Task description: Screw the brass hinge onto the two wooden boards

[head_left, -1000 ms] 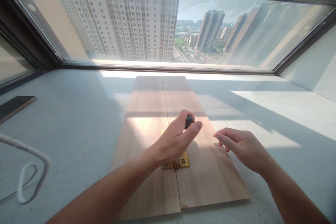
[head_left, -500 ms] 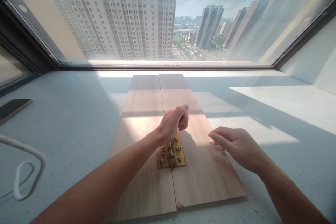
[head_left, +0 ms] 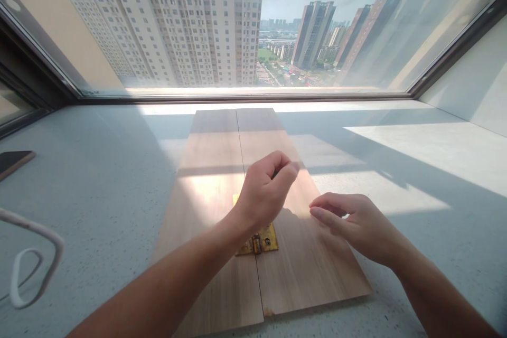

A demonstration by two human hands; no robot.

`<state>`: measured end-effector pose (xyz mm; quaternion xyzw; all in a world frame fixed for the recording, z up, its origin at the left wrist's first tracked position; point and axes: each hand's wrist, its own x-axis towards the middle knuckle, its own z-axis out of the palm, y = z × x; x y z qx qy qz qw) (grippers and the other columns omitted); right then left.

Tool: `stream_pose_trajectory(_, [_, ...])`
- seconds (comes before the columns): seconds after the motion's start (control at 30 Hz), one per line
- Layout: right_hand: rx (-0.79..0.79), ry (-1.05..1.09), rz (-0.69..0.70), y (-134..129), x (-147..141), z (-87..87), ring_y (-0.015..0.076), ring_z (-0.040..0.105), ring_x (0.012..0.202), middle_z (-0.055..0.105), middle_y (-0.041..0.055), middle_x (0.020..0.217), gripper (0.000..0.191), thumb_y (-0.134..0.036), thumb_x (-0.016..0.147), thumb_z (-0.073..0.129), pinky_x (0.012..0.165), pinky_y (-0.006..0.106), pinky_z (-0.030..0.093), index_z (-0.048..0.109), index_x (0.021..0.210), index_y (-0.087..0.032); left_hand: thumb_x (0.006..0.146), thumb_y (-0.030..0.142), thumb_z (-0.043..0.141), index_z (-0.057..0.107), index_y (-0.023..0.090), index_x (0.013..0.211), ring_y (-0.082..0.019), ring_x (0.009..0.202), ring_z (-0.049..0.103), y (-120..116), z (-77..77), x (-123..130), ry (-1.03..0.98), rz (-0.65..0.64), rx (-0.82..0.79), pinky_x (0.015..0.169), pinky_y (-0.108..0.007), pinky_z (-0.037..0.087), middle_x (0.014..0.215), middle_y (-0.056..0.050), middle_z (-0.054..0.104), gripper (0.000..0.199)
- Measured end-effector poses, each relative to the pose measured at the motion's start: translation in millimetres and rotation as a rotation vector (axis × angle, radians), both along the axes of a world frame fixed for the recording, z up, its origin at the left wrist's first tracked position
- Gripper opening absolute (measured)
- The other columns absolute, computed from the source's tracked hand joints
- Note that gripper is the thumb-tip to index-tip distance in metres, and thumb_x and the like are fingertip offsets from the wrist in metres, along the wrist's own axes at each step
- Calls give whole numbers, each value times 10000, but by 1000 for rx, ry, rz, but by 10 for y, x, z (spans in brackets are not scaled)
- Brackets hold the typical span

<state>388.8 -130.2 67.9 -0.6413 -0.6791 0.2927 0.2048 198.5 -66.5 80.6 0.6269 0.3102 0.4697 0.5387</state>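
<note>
Two pale wooden boards lie side by side, the left board [head_left: 214,290] and the right board [head_left: 312,274] meeting along a thin seam. A worn yellow metal hinge [head_left: 269,237] sits across the seam, its upper part hidden behind my left hand [head_left: 267,187]. That hand is closed above the hinge, around a small dark thing that I cannot make out. Near the right board's outer edge is my right hand [head_left: 352,222], its thumb and fingertips brought close together; whether anything is between them is too small to tell.
The boards rest on a speckled pale sill [head_left: 111,195] below a large window. At the left edge are a dark flat object [head_left: 13,162] and a looped white cable [head_left: 55,243]. A white wall [head_left: 471,84] stands at the right.
My left hand has turned and come slightly nearer, now covering more of the hinge. My right hand has barely moved. The whole view has shifted a little.
</note>
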Motion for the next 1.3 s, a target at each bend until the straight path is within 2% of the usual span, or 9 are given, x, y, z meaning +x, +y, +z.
stream_pose_trajectory(0.17, [21,-10,0,-11,-27,26,174,594,676,678,9,745,348,-506,891,503,583,295,429,681,803,-221,804,295,588,291,184,461,-59,464,226,82,-2,30,-22,-67,15,446,-243,194,459,68,258,468])
stream_pose_trajectory(0.37, [46,8,22,0,-34,-1,177,600,665,681,20,737,359,-498,897,496,589,299,438,678,792,-208,774,335,580,275,198,388,-51,402,192,240,43,-123,-11,-370,-95,427,-254,149,403,68,231,511])
stream_pose_trajectory(0.43, [53,8,26,6,-29,-21,177,605,663,686,26,741,366,-501,898,495,596,303,443,681,793,-203,780,358,581,284,199,386,-59,401,219,264,47,-173,-50,-369,-129,430,-256,185,405,63,243,519])
stream_pose_trajectory(0.57, [45,2,25,5,-26,-29,179,612,680,693,24,762,352,-492,896,503,609,301,447,690,805,-208,804,364,555,292,196,410,-92,484,311,175,24,-165,-176,-216,-135,492,-267,312,475,39,280,503])
stream_pose_trajectory(0.73, [33,13,18,-3,-56,19,177,599,685,688,16,759,337,-483,893,510,610,300,440,685,797,-212,812,316,593,221,193,403,-52,425,157,52,-8,0,-138,-51,-121,438,-255,151,433,76,161,567])
stream_pose_trajectory(0.97, [24,0,12,-5,-55,30,180,602,684,686,19,747,343,-491,892,509,591,299,430,685,806,-210,842,427,610,306,192,440,-44,396,226,210,6,-1,-67,-311,-107,406,-240,164,424,75,259,556])
stream_pose_trajectory(1.03, [16,-16,12,-16,-53,38,187,608,716,691,20,767,342,-493,894,504,589,299,428,690,814,-217,811,455,650,341,183,431,-45,396,266,185,-10,5,-94,-188,-73,409,-235,196,413,73,296,560])
stream_pose_trajectory(1.17, [27,-24,16,-31,-44,46,187,604,724,688,15,773,342,-499,888,506,595,306,428,688,803,-223,704,413,769,465,160,408,-52,414,369,31,-43,68,-174,218,80,434,-228,280,406,49,424,495])
stream_pose_trajectory(1.3, [20,-17,18,-24,-37,30,187,602,725,688,15,777,342,-500,890,503,611,316,432,689,803,-226,778,357,709,408,164,455,-49,443,290,-41,-62,114,-108,266,133,427,-222,236,441,69,335,482])
